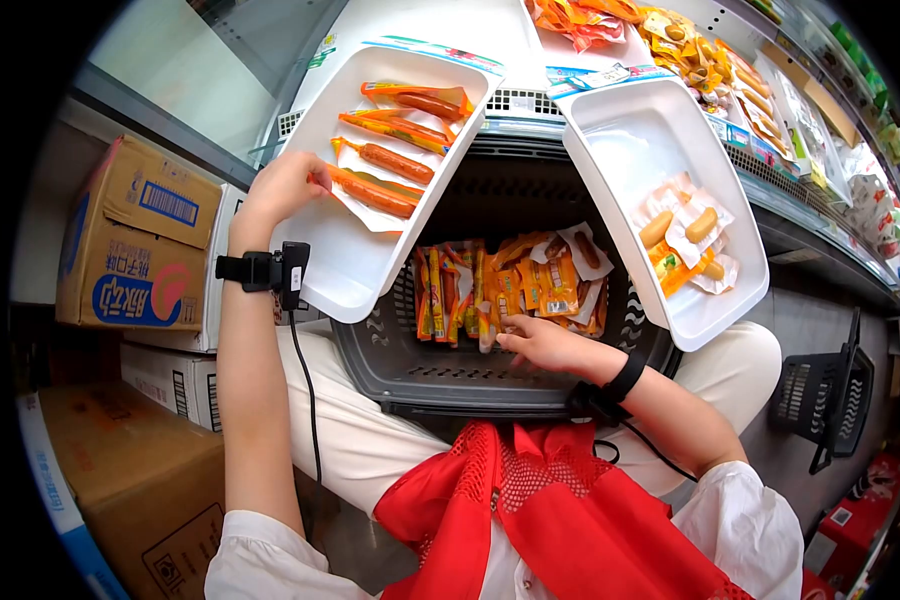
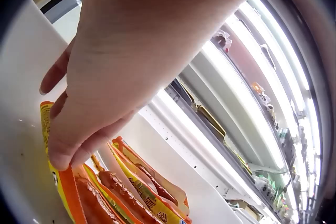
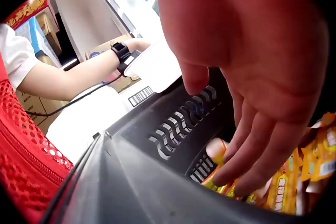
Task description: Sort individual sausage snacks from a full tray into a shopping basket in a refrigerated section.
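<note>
My left hand (image 1: 285, 187) reaches over the rim of the left white tray (image 1: 342, 285) and pinches the end of a packaged sausage (image 1: 375, 192). In the left wrist view, thumb and fingers close on the orange edge of its wrapper (image 2: 71, 195). Several more wrapped sausages (image 1: 398, 160) lie in a row beyond it. Inside the dark shopping basket (image 1: 440, 378), my right hand (image 1: 555, 345) hangs with thumb apart from the fingers, fingertips right at the yellow and orange snack packs (image 1: 515, 285). The right wrist view shows a pale-ended pack (image 3: 216, 150) beside those fingers.
A second white tray (image 1: 610, 130) with a few light sausages (image 1: 700, 225) leans on the basket's right side. Cardboard boxes (image 1: 135, 235) stack at the left. Refrigerated shelves with packs (image 1: 670, 45) run along the back. Another basket (image 1: 820, 390) stands on the floor at right.
</note>
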{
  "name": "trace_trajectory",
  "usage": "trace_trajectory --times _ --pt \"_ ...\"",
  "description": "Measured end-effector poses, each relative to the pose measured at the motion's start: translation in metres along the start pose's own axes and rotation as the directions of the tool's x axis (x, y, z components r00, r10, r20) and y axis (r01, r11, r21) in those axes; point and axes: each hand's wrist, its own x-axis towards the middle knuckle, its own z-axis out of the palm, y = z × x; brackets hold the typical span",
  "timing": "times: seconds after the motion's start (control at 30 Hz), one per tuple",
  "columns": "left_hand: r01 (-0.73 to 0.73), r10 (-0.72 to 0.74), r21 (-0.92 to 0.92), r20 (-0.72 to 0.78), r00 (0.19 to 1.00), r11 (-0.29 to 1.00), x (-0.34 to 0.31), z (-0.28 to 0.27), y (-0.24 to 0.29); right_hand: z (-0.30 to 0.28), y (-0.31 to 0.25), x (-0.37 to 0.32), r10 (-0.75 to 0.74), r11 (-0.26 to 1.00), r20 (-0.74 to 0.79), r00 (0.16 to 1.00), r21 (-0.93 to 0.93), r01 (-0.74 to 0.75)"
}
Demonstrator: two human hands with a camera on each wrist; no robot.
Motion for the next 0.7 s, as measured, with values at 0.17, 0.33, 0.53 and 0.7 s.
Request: trace_trajectory --times 0.17,0.33,0.53,0.7 --pt "-0.264 0.336 0.210 -0.517 0.787 0.941 -0.023 -0.013 0.022 -0.009 -0.021 -0.015 -0.051 0.986 0.010 0.999 -0.160 0.052" --pt "-0.240 0.404 0.327 -0.779 0.480 0.914 -0.055 -0.022 0.055 -0.012 -0.030 -0.024 -0.213 0.967 0.029 0.977 -0.139 0.215" --pt "-0.578 0.076 -0.359 -0.801 0.593 0.733 -0.076 0.004 0.092 -0.015 -0.042 -0.032 -0.360 0.930 0.058 0.931 0.103 0.353" --pt "-0.329 0.194 -0.921 -0.290 0.937 0.210 -0.087 0.044 0.129 -0.021 -0.059 -0.044 -0.576 0.762 0.014 0.817 0.370 0.531"
